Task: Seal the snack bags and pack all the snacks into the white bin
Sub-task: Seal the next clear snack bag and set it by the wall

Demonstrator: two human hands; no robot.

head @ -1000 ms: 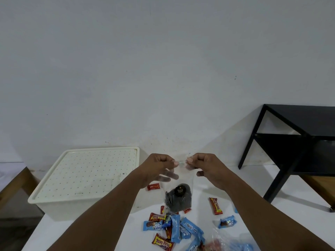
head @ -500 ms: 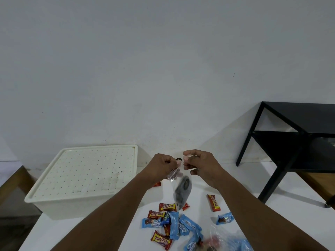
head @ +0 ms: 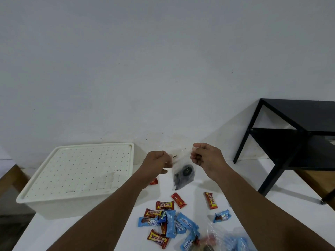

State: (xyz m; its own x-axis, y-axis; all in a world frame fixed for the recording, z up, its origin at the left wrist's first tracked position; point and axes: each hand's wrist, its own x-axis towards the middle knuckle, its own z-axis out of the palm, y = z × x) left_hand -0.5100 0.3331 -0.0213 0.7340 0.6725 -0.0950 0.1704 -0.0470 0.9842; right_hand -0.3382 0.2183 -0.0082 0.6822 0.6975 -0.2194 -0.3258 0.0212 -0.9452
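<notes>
A clear snack bag with dark cookies inside hangs above the white table. My left hand pinches its top left corner and my right hand pinches the top right corner, stretching the top edge between them. The white bin stands at the left with its perforated lid on. Several red and blue wrapped snacks lie loose on the table below my hands. A second clear bag holding blue snacks lies at the bottom edge, partly cut off.
A black two-tier side table stands at the right, beyond the white table's edge. A wooden surface shows at the far left. A plain white wall rises behind everything.
My hands have drawn apart, spreading the bag's top edge wide again after holding it bunched and twisted half a second ago. The bag turned flat toward me.
</notes>
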